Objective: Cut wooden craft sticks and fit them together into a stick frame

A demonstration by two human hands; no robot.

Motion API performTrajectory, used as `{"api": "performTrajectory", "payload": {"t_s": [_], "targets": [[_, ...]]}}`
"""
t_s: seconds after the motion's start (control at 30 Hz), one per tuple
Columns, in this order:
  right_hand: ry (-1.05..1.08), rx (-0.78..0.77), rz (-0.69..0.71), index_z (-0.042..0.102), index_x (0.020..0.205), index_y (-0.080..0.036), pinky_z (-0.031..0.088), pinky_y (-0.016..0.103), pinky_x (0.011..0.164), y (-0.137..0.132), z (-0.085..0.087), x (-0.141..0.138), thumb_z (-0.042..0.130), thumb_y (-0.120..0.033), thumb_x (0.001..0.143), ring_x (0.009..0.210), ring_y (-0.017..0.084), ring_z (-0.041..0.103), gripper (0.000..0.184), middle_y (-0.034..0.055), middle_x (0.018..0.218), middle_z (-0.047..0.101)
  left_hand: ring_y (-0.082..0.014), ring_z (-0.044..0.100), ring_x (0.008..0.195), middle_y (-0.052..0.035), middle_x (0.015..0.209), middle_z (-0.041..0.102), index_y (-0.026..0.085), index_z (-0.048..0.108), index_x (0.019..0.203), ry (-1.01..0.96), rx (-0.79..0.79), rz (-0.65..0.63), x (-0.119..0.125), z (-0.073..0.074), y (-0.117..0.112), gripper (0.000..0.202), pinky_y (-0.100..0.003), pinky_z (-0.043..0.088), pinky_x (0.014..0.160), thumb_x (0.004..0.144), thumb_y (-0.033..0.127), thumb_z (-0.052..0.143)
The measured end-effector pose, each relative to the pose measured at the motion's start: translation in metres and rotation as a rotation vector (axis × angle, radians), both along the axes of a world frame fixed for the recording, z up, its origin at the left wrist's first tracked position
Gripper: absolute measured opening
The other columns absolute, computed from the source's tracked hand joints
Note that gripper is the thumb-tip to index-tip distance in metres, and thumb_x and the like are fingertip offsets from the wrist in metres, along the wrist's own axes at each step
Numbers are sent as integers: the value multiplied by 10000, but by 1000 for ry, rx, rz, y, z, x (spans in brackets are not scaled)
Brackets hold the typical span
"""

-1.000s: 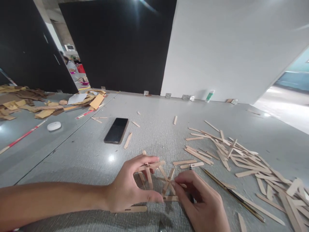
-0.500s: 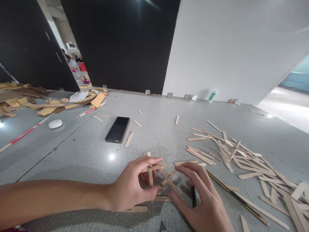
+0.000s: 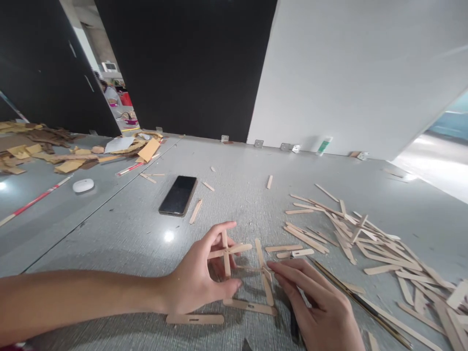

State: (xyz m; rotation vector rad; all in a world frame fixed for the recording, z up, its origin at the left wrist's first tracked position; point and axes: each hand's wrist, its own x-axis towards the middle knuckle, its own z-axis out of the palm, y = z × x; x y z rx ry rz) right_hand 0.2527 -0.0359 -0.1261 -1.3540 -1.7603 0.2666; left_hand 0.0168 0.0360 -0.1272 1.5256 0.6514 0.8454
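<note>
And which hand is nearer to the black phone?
Left. The left hand is apart, this side of the phone; the right hand is farther off and to the right.

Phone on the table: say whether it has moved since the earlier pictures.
No: the phone keeps its place right of the table seam; only the view has shifted slightly.

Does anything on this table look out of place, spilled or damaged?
Mostly clutter: at right, loose wooden sticks lie in a crisscross heap, not stacked. At far left, paper and cardboard scraps look torn and ragged. One flat stick near the left hand has a slot, perhaps deliberate. No spill shows.
</note>
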Motion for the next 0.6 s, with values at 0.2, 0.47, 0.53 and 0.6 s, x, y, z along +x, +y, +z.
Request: {"api": "performTrajectory", "payload": {"t_s": [0.2, 0.47, 0.53, 0.6], "targets": [[27, 8, 7, 772, 1117, -287, 569, 227, 752, -4, -2, 0, 595, -178, 1024, 875, 153, 707, 228, 29, 1024, 697, -175, 642, 958, 14, 1064, 555, 355, 430, 1432, 20, 6, -12, -1, 3, -1, 725, -367, 576, 914, 834, 153, 786], [-30, 58, 47, 762, 1166, -293, 591, 200, 749, -7, 0, 0, 617, -131, 1002, 873, 146, 717, 273, 30, 1032, 696, -191, 682, 954, -11, 1039, 655, 275, 587, 1264, 98, 22, -29, -1, 5, -2, 470, -323, 554, 838, 840, 178, 764], [-18, 44, 44, 763, 1166, -296, 598, 197, 729, -7, 0, 0, 620, -138, 1002, 867, 150, 719, 270, 31, 1028, 700, -175, 679, 895, -19, 1052, 662, 258, 612, 1227, 106, 12, -40, -2, 4, -1, 421, -311, 549, 797, 840, 172, 757], [-8, 38, 44, 766, 1152, -301, 602, 190, 723, -6, 0, -1, 623, -138, 1001, 865, 149, 721, 264, 28, 1029, 702, -164, 669, 862, -19, 1052, 648, 252, 611, 1218, 105, 15, -43, -3, 4, -1, 402, -306, 545, 775, 848, 178, 752]]}}
